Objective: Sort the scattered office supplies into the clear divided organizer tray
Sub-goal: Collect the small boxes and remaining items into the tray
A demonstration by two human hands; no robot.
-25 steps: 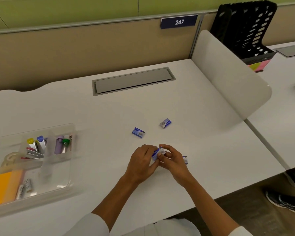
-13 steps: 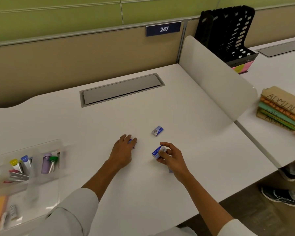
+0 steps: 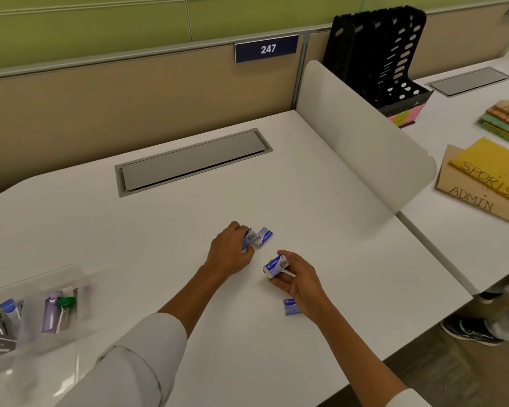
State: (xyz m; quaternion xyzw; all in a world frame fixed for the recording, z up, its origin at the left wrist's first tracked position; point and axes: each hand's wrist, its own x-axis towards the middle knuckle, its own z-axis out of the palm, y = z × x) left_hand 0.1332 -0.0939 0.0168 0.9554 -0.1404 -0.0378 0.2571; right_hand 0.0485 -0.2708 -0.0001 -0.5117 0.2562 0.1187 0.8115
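Note:
Several small blue staple boxes are on the white desk. My left hand grips one box at mid-desk, right beside another box lying on the surface. My right hand pinches a third box just above the desk. A fourth box lies flat beside my right wrist, partly hidden by it. The clear divided organizer tray sits at the far left, holding markers, a purple tube and binder clips; it is blurred.
A grey cable hatch is set into the desk behind the boxes. A white curved divider bounds the desk on the right. Beyond it stand a black file rack and labelled cardboard folders. A person's shoe shows below.
My left hand moved up and right with a box, arriving beside the far box. My right hand kept its box. The view shifted left, so more of the neighbouring desk shows.

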